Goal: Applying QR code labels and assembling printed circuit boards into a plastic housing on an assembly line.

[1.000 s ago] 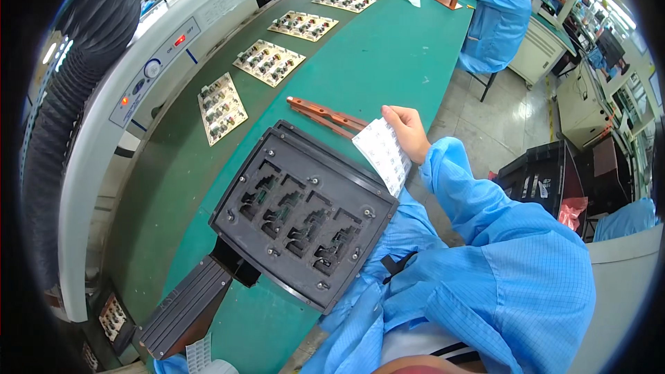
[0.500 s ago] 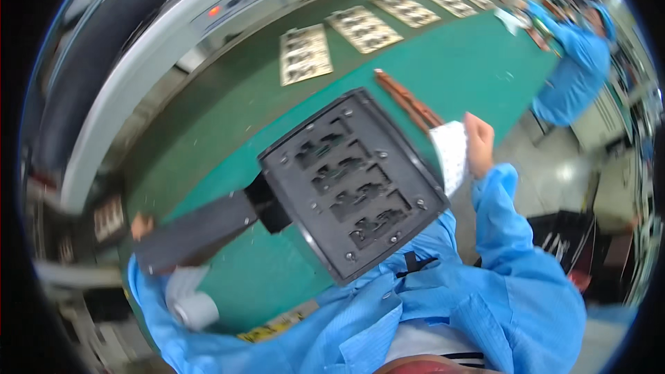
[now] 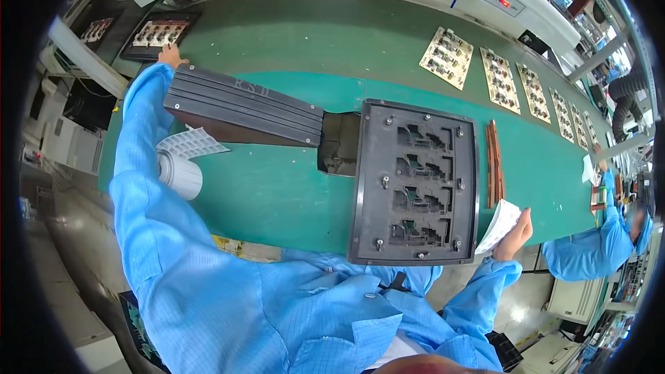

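My left hand reaches to the far left, its fingers closed at the near edge of a black tray that carries a circuit board panel. My right hand is closed on a white sheet of labels, held by its edge at the bench's front right. Between my hands lies a black fixture frame with several cut-out pockets. A long, ribbed black box lies to its left, joined to it by a dark piece.
Brown strips lie right of the frame on the green mat. Several board panels line the back right. A label sheet and white roll sit by my left arm. A co-worker works at far right.
The view has turned, so the bench lies straighter across it. My left hand has come to the black tray's edge. My right hand still holds the label sheet.
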{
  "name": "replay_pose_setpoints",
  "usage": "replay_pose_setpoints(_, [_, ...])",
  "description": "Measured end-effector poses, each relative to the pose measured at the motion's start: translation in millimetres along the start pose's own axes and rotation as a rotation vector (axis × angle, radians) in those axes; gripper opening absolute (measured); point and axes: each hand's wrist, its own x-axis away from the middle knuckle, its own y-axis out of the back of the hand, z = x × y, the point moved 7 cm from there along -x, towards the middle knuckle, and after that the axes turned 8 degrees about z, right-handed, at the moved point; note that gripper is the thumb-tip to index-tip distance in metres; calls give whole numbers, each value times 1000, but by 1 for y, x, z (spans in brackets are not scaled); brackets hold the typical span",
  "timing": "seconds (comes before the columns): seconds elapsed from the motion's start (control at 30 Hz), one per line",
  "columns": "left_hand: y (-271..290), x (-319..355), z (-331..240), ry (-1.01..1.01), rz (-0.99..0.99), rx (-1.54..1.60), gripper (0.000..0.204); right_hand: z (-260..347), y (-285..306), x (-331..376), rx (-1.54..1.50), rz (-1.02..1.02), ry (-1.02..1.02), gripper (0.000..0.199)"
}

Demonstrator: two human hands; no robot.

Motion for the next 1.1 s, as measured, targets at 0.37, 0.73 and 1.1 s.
replay_pose_setpoints(0.37, [69, -15, -152, -172, 288, 481, 115, 1, 6, 0, 207, -1, -12, 36])
replay_pose_setpoints(0.73, [129, 39, -371, -891, 170, 364, 101, 16, -8, -2, 127, 37, 20, 38])
replay_pose_setpoints(1.1, [87, 35, -229, -1052, 104, 344, 92, 14, -26, 3, 28, 147, 13, 42])
